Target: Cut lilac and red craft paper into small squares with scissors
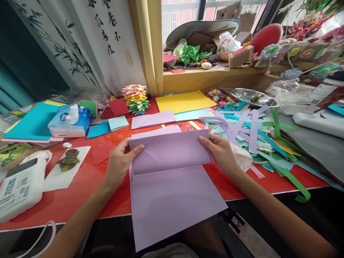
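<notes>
A sheet of purple paper (172, 152) is held up by its two sides, with its upper part folded over toward me. My left hand (122, 157) pinches its left edge, thumb on the front. On the right edge my right hand (219, 150) pinches the same sheet near its upper corner. More purple paper (174, 200) lies below and hangs past the table's front edge toward my lap. Just behind the held sheet lies a folded purple piece (153, 120). A red paper square (102, 153) is left of my left hand.
Cut paper strips (249, 132) pile up at the right, beside a crumpled tissue (241, 157). A tissue pack (70, 120), blue paper (29, 122) and a white device (21, 188) stand left. Farther back are a folded-paper stack (135, 99), yellow paper (185, 103) and a metal dish (254, 97).
</notes>
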The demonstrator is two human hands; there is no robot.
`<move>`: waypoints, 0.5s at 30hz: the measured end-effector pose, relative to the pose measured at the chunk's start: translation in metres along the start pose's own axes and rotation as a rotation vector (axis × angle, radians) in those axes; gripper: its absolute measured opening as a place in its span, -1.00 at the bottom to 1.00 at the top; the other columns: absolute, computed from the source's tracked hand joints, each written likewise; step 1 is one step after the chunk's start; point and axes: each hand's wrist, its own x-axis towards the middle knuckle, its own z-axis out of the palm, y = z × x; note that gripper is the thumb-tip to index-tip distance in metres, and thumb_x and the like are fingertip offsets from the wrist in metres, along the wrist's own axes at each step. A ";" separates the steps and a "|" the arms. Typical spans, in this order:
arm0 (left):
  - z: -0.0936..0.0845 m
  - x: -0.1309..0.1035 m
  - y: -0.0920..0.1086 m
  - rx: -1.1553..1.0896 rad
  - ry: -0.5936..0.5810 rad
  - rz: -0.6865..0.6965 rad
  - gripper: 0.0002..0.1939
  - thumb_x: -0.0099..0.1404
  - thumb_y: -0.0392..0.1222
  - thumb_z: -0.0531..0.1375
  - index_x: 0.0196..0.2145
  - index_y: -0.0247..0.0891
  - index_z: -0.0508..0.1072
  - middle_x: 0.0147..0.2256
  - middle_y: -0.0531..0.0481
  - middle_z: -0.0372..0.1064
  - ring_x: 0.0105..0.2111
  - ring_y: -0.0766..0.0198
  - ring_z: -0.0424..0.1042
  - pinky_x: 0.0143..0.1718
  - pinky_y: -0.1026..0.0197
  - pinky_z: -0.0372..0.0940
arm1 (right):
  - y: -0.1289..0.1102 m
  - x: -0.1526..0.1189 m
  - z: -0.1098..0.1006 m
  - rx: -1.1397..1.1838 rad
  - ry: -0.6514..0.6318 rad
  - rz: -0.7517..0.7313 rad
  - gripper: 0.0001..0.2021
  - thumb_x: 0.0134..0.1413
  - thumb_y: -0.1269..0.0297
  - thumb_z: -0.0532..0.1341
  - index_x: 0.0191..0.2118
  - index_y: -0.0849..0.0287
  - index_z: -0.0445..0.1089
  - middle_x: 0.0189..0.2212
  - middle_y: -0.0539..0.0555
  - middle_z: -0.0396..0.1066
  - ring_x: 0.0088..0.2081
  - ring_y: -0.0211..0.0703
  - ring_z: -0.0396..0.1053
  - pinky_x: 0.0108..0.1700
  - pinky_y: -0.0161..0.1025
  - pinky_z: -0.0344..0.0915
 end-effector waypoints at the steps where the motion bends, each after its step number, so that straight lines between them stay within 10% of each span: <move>1: 0.000 0.000 0.000 -0.011 -0.002 -0.001 -0.72 0.07 -0.02 0.22 -0.28 -0.20 0.42 -0.28 0.02 0.43 -0.30 0.20 0.41 -0.39 0.24 0.33 | 0.000 0.000 0.000 -0.007 0.003 -0.001 -0.73 -0.05 0.08 0.23 -0.54 0.15 0.26 -0.49 0.00 0.31 -0.50 -0.28 0.24 -0.54 -0.33 0.17; 15: 0.000 0.000 -0.001 -0.015 -0.004 0.000 -0.70 0.06 -0.01 0.22 -0.27 -0.21 0.42 -0.26 0.00 0.43 -0.30 0.20 0.40 -0.38 0.23 0.33 | 0.001 0.000 0.000 -0.029 0.017 -0.035 -0.75 -0.04 0.07 0.22 -0.53 0.13 0.30 -0.50 0.01 0.30 -0.50 -0.25 0.24 -0.56 -0.32 0.14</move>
